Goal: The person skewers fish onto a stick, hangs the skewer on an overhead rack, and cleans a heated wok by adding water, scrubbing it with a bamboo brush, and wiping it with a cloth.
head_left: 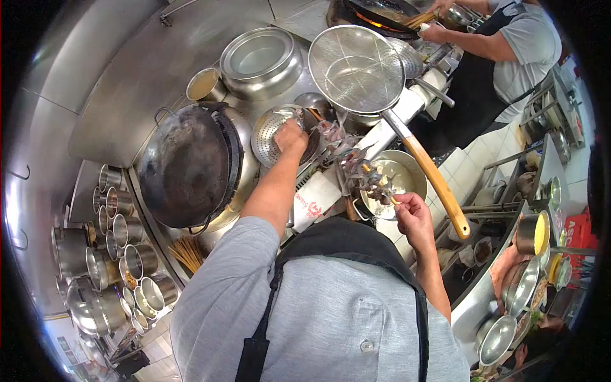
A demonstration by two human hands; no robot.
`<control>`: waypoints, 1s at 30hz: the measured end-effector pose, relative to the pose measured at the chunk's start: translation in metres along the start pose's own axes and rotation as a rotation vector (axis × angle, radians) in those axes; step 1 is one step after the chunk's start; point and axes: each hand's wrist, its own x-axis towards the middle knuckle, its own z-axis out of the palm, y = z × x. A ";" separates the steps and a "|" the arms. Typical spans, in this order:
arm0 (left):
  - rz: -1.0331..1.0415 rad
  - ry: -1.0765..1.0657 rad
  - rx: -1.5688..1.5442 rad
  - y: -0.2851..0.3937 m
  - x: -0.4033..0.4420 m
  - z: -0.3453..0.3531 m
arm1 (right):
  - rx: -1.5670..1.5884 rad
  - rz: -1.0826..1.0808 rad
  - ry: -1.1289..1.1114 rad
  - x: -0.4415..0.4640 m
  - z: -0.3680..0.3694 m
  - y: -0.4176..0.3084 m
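Note:
My left hand (291,135) reaches over a perforated metal strainer (266,135), its fingers closed near the far rim; what they hold, if anything, is hidden. My right hand (417,221) pinches a small thing with a yellowish end, too small to name, beside a clump of dark greyish pieces (380,193). Below that clump stands a metal pot (417,178) with pale contents. Crumpled clear plastic (347,159) lies between my hands. A white cloth or packet with red print (316,196) is near my left forearm.
A blackened wok (188,165) sits at left, a lidded steel pot (261,63) behind. A large mesh strainer (356,67) juts its wooden handle (439,181) toward my right side. Another person (503,57) works at a flaming wok (382,16). Metal containers (127,232) crowd the left.

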 end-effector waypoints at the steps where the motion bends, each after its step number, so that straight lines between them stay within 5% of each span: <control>1: -0.002 -0.019 0.002 0.002 -0.001 0.000 | -0.010 -0.006 -0.011 -0.001 -0.002 -0.001; 15: -0.087 -0.115 -0.101 -0.008 0.011 0.011 | -0.096 0.044 -0.081 0.015 -0.006 -0.005; 23: 0.285 -0.053 0.082 -0.034 0.003 0.014 | -0.160 0.046 -0.104 0.021 -0.007 -0.009; 30: 0.251 0.036 0.094 -0.035 -0.006 0.025 | -0.168 0.075 -0.085 0.021 -0.003 -0.012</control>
